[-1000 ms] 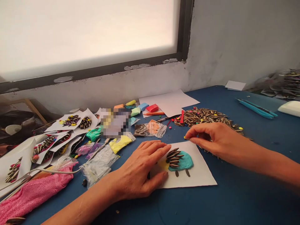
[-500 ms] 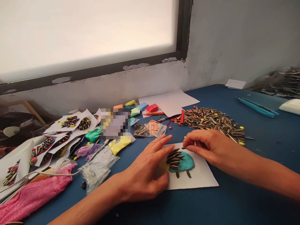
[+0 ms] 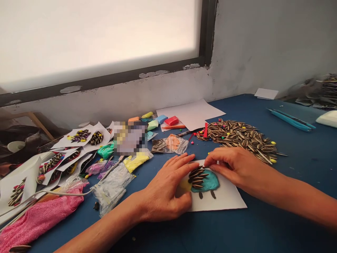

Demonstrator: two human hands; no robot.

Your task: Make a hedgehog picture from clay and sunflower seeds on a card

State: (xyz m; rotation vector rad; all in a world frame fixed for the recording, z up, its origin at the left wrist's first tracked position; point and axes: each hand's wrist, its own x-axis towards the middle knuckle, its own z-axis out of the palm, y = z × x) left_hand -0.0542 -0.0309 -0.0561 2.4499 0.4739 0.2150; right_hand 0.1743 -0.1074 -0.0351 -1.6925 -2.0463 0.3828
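Observation:
A white card lies on the blue table, bearing a flat teal clay shape. Striped sunflower seeds stand in rows on the clay's left part, and two dark seeds sit like legs below it. Yellow clay shows partly behind my left hand, which rests on the card's left side, fingers stretched out. At the clay's upper edge, my right hand pinches a sunflower seed between thumb and forefinger; the fingers hide most of it.
Beyond my right hand lies a heap of sunflower seeds with small coloured balls. Blue tweezers lie at the right. Clay packets, finished seed cards, a cable and a pink cloth crowd the left. White paper lies at the back.
My right hand has moved slightly left and down, bringing the pinched seed closer to the seed rows on the clay. My left hand stays on the card.

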